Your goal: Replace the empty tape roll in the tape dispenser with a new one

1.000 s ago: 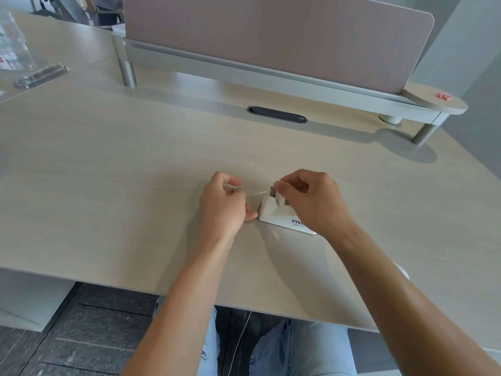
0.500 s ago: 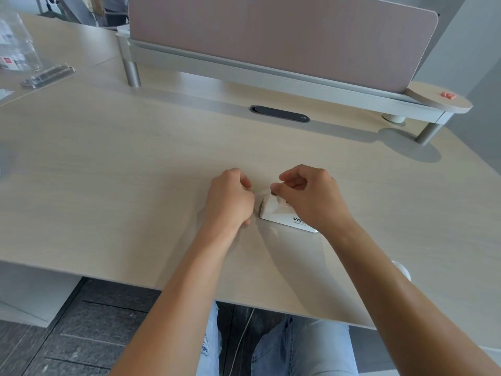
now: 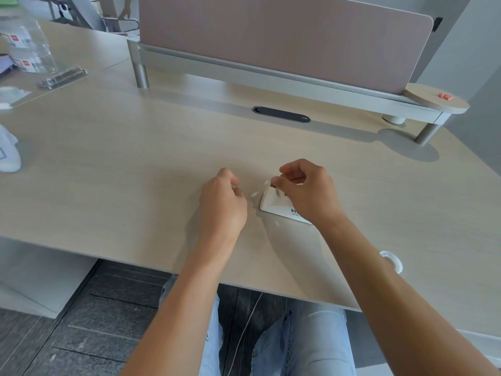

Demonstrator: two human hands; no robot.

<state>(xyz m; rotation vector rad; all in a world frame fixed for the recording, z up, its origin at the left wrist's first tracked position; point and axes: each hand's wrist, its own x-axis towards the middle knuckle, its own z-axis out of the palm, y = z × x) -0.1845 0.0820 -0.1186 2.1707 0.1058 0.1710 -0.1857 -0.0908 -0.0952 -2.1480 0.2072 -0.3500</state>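
Tape dispenser (image 3: 273, 203) on desk (image 3: 135, 172), under right hand (image 3: 309, 194) fingers (image 3: 279, 183).

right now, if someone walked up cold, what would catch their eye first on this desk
First, the two hands at the middle of the desk: the right hand rests on top of a small white tape dispenser, while the left hand is curled just to its left, with a faint clear strip of tape between them. Next, the pink divider panel along the far edge, and a white ring near the right forearm.
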